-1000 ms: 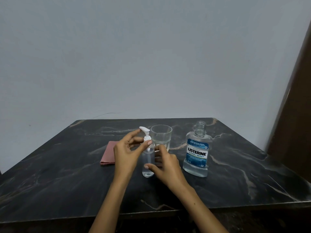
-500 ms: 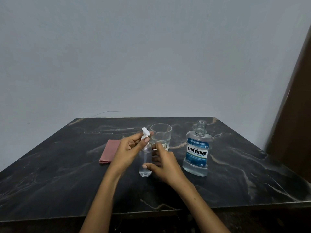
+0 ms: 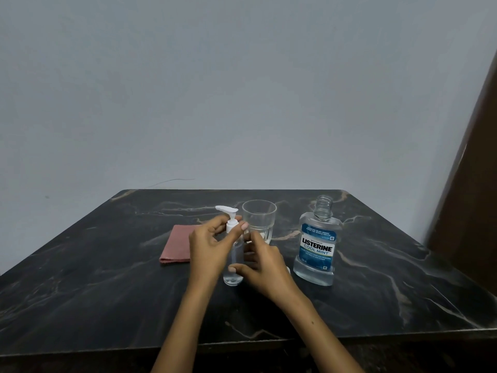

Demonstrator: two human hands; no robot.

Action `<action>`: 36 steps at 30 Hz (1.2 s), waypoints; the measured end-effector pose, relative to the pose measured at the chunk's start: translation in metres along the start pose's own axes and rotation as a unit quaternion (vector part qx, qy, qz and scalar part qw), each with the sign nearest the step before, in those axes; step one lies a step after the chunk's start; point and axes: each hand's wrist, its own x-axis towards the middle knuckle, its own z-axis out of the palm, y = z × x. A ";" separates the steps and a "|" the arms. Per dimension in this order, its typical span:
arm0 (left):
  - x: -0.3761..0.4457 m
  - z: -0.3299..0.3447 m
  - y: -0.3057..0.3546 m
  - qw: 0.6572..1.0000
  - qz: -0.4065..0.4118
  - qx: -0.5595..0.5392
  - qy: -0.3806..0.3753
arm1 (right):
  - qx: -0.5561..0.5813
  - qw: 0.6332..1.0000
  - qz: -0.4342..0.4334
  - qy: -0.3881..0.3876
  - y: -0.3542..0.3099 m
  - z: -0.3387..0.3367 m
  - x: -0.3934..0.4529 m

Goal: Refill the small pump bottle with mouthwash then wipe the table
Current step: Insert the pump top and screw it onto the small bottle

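The small pump bottle [image 3: 233, 275] stands upright on the dark table [image 3: 107, 292], mostly hidden by your hands. Your left hand [image 3: 208, 247] pinches its white pump [image 3: 230, 220]; your right hand [image 3: 265, 267] grips its body. Behind stands a glass [image 3: 259, 219], with the open mouthwash bottle [image 3: 317, 244] to the right and a partly covered pink cloth [image 3: 176, 247] to the left.

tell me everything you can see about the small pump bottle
The small pump bottle is a slim, clear plastic cylinder standing upright on the dark marble table, in front of the glass. It has a white pump head with its nozzle pointing left, seated on a white collar. A little clear liquid shows at the bottom. The left hand pinches the collar, while the right hand steadies the body. Whether the pump is screwed tight cannot be told.
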 end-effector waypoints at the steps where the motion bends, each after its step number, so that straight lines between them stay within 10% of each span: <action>1: 0.003 -0.004 -0.001 0.999 -0.007 -0.020 -0.029 | 0.002 1.000 0.003 -0.006 0.000 0.000 0.001; 27: 0.022 -0.032 -0.001 0.956 -0.030 -0.097 -0.276 | 0.056 0.996 0.014 -0.074 -0.002 -0.011 0.005; 36: -0.035 -0.033 -0.004 0.994 0.062 0.080 0.030 | -0.050 0.998 0.000 -0.038 -0.010 -0.007 -0.006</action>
